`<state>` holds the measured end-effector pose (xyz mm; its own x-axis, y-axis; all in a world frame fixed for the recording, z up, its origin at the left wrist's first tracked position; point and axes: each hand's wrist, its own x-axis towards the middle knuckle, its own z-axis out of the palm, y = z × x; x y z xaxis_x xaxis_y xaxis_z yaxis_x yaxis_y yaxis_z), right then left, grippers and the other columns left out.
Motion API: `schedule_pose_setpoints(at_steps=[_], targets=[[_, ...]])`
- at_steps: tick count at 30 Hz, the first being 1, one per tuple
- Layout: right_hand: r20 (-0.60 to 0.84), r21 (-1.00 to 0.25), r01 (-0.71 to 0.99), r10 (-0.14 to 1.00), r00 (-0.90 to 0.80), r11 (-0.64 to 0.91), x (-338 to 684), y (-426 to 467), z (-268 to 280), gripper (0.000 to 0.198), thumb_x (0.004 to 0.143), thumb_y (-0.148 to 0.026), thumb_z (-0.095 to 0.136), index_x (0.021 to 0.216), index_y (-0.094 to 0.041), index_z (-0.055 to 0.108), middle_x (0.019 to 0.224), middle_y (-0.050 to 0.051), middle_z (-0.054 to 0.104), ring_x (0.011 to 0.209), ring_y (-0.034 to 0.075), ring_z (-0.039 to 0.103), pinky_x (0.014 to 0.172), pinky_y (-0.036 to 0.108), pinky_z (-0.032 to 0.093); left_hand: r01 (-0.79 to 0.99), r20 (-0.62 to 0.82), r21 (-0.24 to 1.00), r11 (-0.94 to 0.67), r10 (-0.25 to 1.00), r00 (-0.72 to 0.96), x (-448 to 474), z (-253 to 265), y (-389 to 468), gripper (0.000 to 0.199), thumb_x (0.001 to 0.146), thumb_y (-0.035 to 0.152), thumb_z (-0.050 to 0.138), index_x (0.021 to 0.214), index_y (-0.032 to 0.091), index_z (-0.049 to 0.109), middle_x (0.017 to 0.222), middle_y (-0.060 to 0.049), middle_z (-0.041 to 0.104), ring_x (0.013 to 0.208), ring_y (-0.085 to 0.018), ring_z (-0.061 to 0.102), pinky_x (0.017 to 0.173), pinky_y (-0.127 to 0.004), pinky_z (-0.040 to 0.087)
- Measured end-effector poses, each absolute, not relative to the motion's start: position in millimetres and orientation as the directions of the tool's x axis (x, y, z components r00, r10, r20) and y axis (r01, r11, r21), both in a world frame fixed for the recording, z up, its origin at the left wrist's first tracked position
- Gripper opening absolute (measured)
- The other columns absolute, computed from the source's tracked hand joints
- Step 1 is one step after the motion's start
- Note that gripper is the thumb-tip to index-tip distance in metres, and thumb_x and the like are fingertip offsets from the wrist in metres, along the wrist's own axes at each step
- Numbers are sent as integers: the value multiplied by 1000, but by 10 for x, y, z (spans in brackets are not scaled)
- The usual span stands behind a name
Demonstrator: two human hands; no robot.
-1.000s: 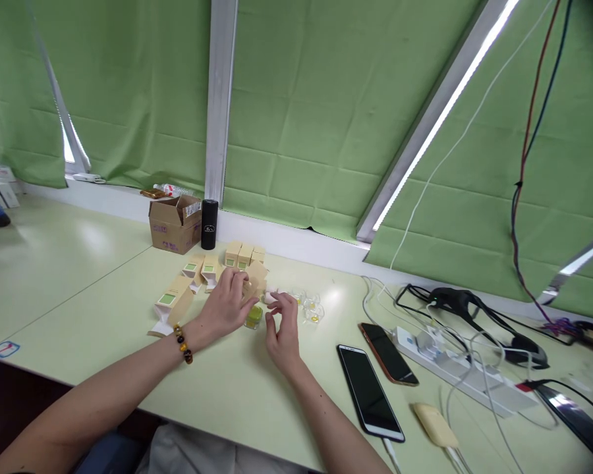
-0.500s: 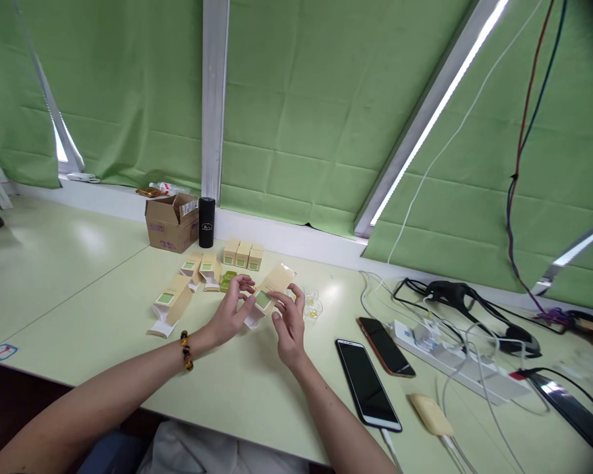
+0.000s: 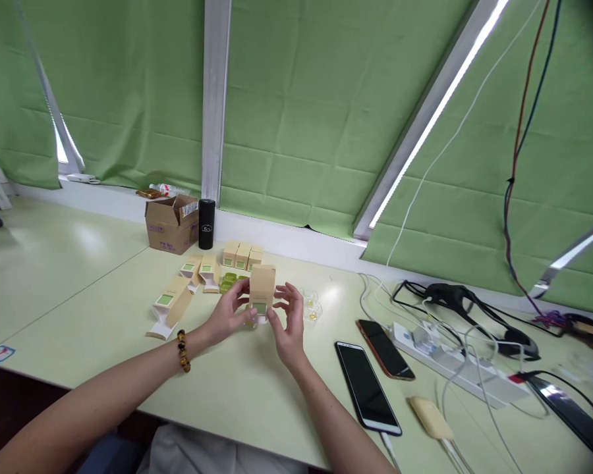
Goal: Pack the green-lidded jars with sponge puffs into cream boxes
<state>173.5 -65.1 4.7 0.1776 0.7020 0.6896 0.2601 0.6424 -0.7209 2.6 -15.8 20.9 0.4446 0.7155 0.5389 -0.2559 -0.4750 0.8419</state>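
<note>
I have a small tan carton (image 3: 262, 284) upright in front of me, above the table (image 3: 237, 388), its green label facing me near the bottom. My left hand (image 3: 231, 308) is partly curled and has hold of the carton by its left side, thumb toward the lower edge and fingers higher up. My right hand (image 3: 288, 322) is loosely cupped at the other side, the thumb at the lower right corner and the fingers somewhat spread along the right edge; I can't tell whether they grip it. Something small and yellowish shows by my left thumb, too covered to make out. Just behind my left fingers sit some green containers (image 3: 228, 283), and beyond them three tan boxes (image 3: 242, 255) stand in a row. To the left are three more cartons with their white-lined flaps out, the nearest one (image 3: 172, 303) lying closest to my bracelet (image 3: 182, 351). Clear cups (image 3: 312, 308) with yellow in them rest just right of my right fingers. Farther back, a brown cardboard box (image 3: 170, 225) stands beside a black cylinder (image 3: 206, 225). Off to my right lie two phones (image 3: 368, 388) and a white power strip (image 3: 454, 368) crowded with cables.
</note>
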Motion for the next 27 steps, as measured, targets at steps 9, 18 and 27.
schedule_pose_setpoints(at_steps=[9,18,27], targets=[[909,-354,591,415,37,725,1731,-698,20,49,91,-25,56,139,-29,48,132,13,49,126,32,52,102,57,49,189,937,190,-963,235,258,-57,79,-151,31,86,11,64,109,33,63,127,-8,49,128,-30,48,106,-57,42],[933,-255,646,360,-33,720,1740,-647,-84,61,87,-17,57,143,-33,40,129,12,49,122,32,54,98,60,51,293,858,304,-906,394,329,-165,-89,-78,5,82,33,70,83,34,66,104,-6,59,111,-31,52,105,-61,37],[929,-308,589,370,16,747,1721,-667,-27,60,88,-24,58,144,-31,38,142,14,44,138,36,44,108,68,44,49,915,169,-984,175,363,-158,3,-97,43,77,25,79,114,38,61,120,-5,58,126,-32,56,115,-65,30]])
